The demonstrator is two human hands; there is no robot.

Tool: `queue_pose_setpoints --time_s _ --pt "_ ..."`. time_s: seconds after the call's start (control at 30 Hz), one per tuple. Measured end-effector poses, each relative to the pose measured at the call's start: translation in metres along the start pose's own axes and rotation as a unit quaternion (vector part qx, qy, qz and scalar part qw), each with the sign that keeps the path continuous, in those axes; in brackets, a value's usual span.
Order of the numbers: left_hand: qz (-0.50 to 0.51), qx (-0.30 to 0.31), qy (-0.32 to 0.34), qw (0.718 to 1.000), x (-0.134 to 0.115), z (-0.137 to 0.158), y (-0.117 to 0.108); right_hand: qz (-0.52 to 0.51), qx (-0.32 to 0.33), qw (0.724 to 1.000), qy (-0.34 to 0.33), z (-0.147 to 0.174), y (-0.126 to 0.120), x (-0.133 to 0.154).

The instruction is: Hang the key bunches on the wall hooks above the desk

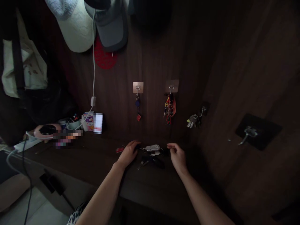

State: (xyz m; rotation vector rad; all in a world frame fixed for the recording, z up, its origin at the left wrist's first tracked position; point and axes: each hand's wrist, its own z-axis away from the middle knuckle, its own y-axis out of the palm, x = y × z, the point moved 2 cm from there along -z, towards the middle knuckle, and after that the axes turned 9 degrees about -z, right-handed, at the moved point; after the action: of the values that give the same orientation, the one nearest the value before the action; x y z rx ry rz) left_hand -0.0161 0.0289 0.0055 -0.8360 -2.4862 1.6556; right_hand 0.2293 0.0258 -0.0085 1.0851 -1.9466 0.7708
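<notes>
Step in hand, as judged: two-handed handling of the key bunch (152, 147), which lies on the counter (93, 157) with its silver fob uppermost and its dark pieces spread on the near side. The left hand (128, 153) is just left of the key bunch, palm down, fingers bent; a red tag (120, 150) shows beyond it. The right hand (178, 157) is just right of the key bunch, thumb and forefinger toward its dark end. Grip state: whether either hand grasps a part or only touches it cannot be told in this light.

The next move probably calls for a secure grip on a ring or the fob, keeping the loose pieces together.

Behind and above the key bunch, two hanging key sets, one with a blue charm (137, 103) and one with an orange strap (172, 107), are on wall hooks. A third key set (193, 121) hangs to its right.

Containers: well left of the key bunch stand small printed boxes (89, 120); farther left is a cream bag (25, 67). Contents of both: not visible.
</notes>
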Motion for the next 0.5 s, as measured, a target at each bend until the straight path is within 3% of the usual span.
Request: queue_pose_setpoints --time_s 0.07,0.17,0.27,0.37,0.5 --pt "-0.023 -0.031 -0.048 0.998 0.005 0.0 -0.002 0.058 0.055 0.994 -0.073 0.005 0.005 0.014" --pt "-0.069 -0.041 -0.138 0.987 0.012 0.003 -0.005 0.136 0.191 0.958 -0.164 0.016 0.017 0.035" --pt "-0.07 -0.016 -0.157 0.985 0.014 0.005 -0.007 0.19 0.293 0.917 -0.192 0.026 0.028 0.044" --pt "-0.044 -0.009 -0.143 0.989 0.014 0.004 -0.009 0.22 0.313 0.906 -0.183 0.028 0.031 0.044" --pt "0.022 -0.039 -0.132 0.99 0.019 0.002 -0.01 0.247 0.268 0.915 -0.175 0.022 0.019 0.041"
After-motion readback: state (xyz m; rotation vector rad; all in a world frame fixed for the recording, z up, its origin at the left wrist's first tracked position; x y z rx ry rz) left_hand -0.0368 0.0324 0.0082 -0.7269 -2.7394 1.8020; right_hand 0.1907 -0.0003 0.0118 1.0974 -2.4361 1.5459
